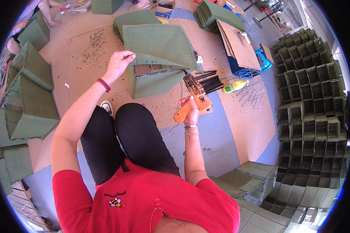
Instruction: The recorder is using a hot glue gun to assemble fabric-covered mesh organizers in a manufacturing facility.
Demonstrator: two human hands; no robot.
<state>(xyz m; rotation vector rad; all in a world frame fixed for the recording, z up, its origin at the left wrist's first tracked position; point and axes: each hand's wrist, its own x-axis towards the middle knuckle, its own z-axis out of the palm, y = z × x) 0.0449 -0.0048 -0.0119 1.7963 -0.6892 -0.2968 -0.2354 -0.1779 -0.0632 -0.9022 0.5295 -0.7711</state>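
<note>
Green fabric box [155, 70] — left hand [118, 64] pinching (corner), right hand [190, 108] gripping orange tool [194, 99]

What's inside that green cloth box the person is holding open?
Through the gap in the green cloth box, wire mesh and brown floor show. The left hand pinches its edge. The cloth flap hides the rest.

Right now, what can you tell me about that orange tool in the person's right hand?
The orange tool is a pistol-shaped hand gun with an orange plastic-looking handle and a darker, worn brownish metal head. The right hand wraps its handle, the head pointing up and away toward the open edge of the green fabric-lined box. It hangs in the air above the floor, just short of a bundle of black rods.
</note>
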